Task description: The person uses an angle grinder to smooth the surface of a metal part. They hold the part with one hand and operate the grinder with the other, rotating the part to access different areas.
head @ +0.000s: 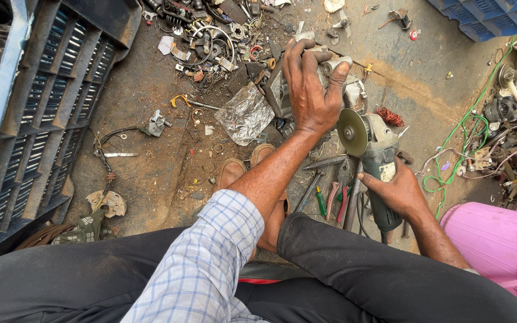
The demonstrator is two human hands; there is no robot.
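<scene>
My left hand (310, 90) grips the top of a grey metal machine part (279, 90) standing on the dirt floor, fingers curled over its upper knob. My right hand (399, 191) holds the body of a grey-green angle grinder (378, 161). Its round disc (352, 132) faces left, just right of my left wrist and close to the metal part. Whether the disc is spinning cannot be told. My sandalled feet (234, 170) rest below the part.
Pliers and screwdrivers (333, 194) lie between my legs. Scrap metal and wires (216, 36) are piled at the top. A blue crate (37, 113) stands left, a pink plastic stool (498, 239) right, green wire (462, 128) and motor parts beyond it.
</scene>
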